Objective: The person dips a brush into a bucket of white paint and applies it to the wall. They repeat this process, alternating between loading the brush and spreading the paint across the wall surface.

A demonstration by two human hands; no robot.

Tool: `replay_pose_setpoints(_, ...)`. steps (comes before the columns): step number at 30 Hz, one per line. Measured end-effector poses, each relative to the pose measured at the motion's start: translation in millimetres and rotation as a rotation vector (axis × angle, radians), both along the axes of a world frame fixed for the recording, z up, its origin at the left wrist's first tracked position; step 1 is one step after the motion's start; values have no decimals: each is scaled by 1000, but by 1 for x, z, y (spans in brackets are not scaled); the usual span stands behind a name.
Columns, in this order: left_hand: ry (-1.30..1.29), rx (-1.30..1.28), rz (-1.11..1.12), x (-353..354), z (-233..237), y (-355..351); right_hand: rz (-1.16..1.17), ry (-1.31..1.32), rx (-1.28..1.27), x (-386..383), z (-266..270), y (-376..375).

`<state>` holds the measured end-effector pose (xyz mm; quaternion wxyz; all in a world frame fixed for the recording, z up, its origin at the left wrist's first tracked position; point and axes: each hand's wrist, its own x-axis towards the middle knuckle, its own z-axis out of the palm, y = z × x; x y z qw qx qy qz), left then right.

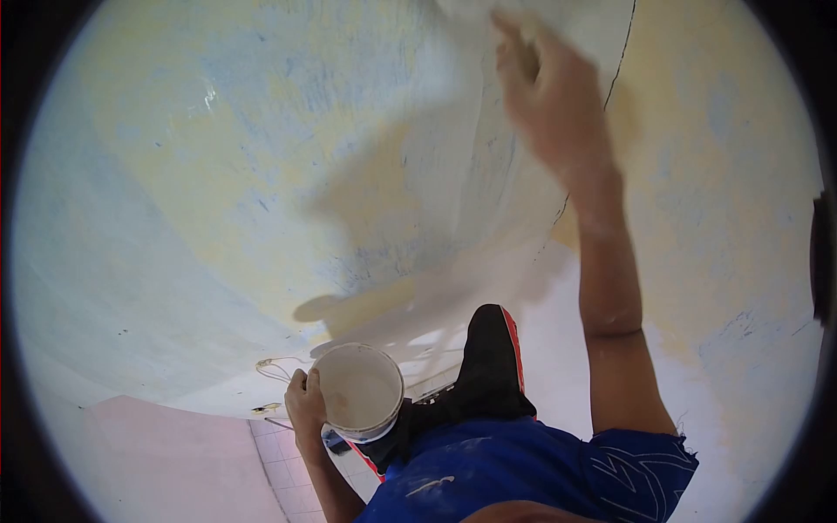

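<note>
Bucket (364,394) was in the left hand (305,403), below and left of the right hand (558,109). Left to right: pink surface (179,444) low, left of the left hand; tiles (283,475) just under that hand; thin looped wire (274,370) just above it. Left hand was closed on the bucket's left rim, mouth facing the camera, pale residue inside; fill level, can't tell. Black shoe (491,344) with red edging sat between the hands, lower down. Right hand was raised at the patchy wall (261,148), fingers curled, motion-blurred. Something pale showed past the fingertips at frame top; can't tell if it was gripped. Dark crack (620,65) ran just right of the right hand.

Step, my read: hand-work on the wall surface, bucket kept close. Next move called for a firm left grip, bucket level, and controlled right-hand contact beside the crack.
</note>
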<state>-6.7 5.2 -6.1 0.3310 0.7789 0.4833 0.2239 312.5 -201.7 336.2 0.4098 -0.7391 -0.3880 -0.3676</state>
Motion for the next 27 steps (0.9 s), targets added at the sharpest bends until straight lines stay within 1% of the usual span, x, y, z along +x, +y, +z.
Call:
replay_pose_setpoints(1,-1,-2,-2,0,-1,0,43,-54,37,20,-34,6)
replay_pose_setpoints(3,-2,12,-8,0,-1,1,8,-126,19,50,-127,18)
replay_pose_setpoints(5,10,17,-7,-1,-2,2,36,25,-30,42,-231,15)
replay_pose_setpoints(7,19,18,-2,0,-1,2,25,269,-191,14,-319,1)
replay_pose_setpoints(9,11,3,4,0,2,0,53,471,-294,-7,-377,-13)
replay_pose_setpoints(10,12,5,5,1,3,-1,54,472,-292,-5,-392,-15)
replay_pose_setpoints(12,31,31,-3,2,6,-2,106,697,-421,-3,-413,-23)
replay_pose_setpoints(13,37,32,-7,2,3,-1,104,704,-418,0,-405,-24)
replay_pose_setpoints(14,26,50,-13,1,-2,0,101,709,-468,13,-394,-22)
replay_pose_setpoints(16,12,73,-23,2,-1,1,94,699,-558,37,-342,-16)
replay_pose_setpoints(18,33,7,-1,2,7,-3,106,645,-655,55,-258,-17)
replay_pose_setpoints(20,25,15,-1,1,5,-2,97,570,-772,58,-160,-23)
replay_pose_setpoints(21,17,19,3,0,3,-2,80,447,-759,63,-125,-27)
replay_pose_setpoints(22,21,19,-1,-1,0,-1,48,521,-778,55,-78,-30)
replay_pose_setpoints(25,9,25,-8,0,-3,1,45,51,-564,66,-5,-52)
replay_pose_setpoints(27,4,-14,16,2,1,-2,-24,55,-416,51,44,-55)
